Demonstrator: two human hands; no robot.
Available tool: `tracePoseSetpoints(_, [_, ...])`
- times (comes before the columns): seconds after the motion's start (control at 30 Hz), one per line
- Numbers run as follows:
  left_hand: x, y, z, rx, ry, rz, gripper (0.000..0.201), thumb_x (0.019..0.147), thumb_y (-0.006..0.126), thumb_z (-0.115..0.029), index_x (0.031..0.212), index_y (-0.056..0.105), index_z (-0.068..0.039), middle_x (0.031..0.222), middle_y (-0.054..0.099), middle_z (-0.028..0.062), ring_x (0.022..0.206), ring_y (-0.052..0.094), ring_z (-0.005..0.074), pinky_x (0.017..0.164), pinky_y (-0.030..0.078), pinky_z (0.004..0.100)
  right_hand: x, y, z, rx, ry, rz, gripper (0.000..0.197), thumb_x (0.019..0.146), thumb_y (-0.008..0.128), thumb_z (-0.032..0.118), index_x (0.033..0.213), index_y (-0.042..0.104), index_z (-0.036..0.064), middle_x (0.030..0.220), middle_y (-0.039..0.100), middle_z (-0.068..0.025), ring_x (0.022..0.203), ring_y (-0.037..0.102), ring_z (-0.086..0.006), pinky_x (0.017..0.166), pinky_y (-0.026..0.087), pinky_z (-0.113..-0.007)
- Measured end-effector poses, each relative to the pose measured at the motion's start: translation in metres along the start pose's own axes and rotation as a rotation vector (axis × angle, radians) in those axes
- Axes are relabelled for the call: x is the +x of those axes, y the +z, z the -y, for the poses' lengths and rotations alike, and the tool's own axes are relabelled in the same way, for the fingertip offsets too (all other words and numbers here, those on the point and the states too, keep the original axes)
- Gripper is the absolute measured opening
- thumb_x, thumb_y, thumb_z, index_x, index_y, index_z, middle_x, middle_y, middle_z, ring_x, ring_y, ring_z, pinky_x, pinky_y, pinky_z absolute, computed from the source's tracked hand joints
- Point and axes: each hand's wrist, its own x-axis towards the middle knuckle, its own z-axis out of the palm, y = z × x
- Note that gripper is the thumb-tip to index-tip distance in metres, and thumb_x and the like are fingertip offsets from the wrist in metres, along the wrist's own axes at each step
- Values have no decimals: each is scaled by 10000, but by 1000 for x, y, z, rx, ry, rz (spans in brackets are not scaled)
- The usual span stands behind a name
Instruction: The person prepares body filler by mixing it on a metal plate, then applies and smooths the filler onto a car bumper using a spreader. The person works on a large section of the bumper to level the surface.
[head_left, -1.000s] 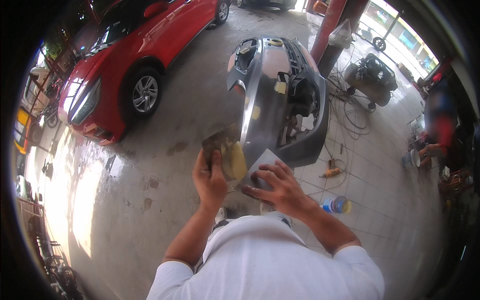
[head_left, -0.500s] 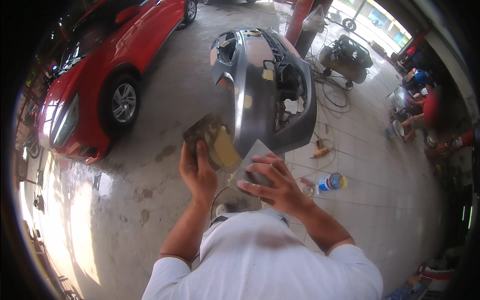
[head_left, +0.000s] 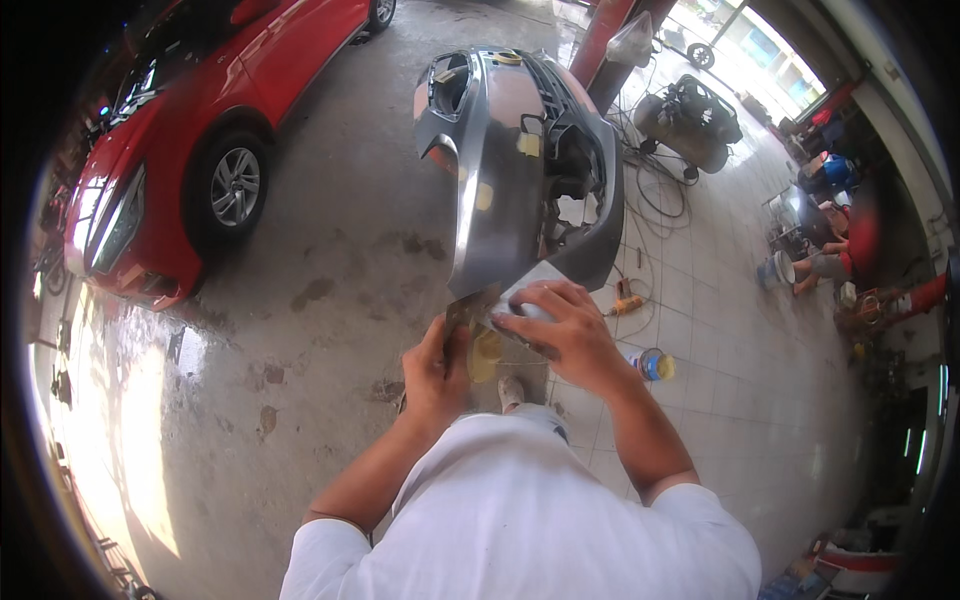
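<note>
conc. flr (head_left: pixel 310 390) | tiles (head_left: pixel 690 425) R | 1 red pillar (head_left: pixel 601 42) | sun patch (head_left: pixel 145 440)

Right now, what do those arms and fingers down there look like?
They are a person's: short white sleeves of a white shirt, bare forearms without cables, and ungloved left fingers and right fingers. Finer markings are too small to tell.

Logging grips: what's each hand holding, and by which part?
Left hand: dark board, by its near edge. Right hand: grey sheet, gripped across its face.

Orange tool (head_left: pixel 626 302) and can (head_left: pixel 656 365) on floor (head_left: pixel 715 415)
</note>
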Motion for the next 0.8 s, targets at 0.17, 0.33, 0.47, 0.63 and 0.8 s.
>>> tracePoseSetpoints(0.17, [23,13,-27,27,225,-129,169,1046,586,-31,1195,658,2,840,711,164,684,634,165,660,502,267,-16,18,1,129,-79,74,606,731,827,29,1274,742,287,1287,633,-13,1203,589,-282,1057,469,-476])
tracePoseSetpoints(0.33, [48,16,-36,-200,160,-316,191,1085,550,-89,1196,653,27,971,743,103,792,656,146,729,513,256,-30,13,-2,263,-124,-27,653,741,807,-26,1298,714,302,1326,615,-26,1310,551,-295,1132,440,-526])
tracePoseSetpoints(0.47, [45,28,-32,-840,-339,-140,248,1097,537,-150,1247,614,31,1132,718,99,985,685,164,837,570,314,-15,13,-5,762,-126,-326,702,741,835,-19,1358,670,272,1431,530,-52,1357,516,-332,1156,422,-554])
tracePoseSetpoints(0.63, [30,24,-36,-830,-383,-120,268,1087,560,-156,1258,617,42,1114,728,124,969,686,160,855,569,302,-19,6,-69,-208,-44,-35,714,658,836,-53,1286,731,270,1333,589,-42,1311,544,-303,1121,462,-553])
tracePoseSetpoints(0.8, [25,34,-25,-134,27,-246,217,1089,569,-130,1187,656,43,1036,733,92,886,627,104,808,514,257,-16,-7,-25,16,-157,-77,601,751,798,36,1273,735,327,1258,596,-17,1268,564,-266,1153,416,-564])
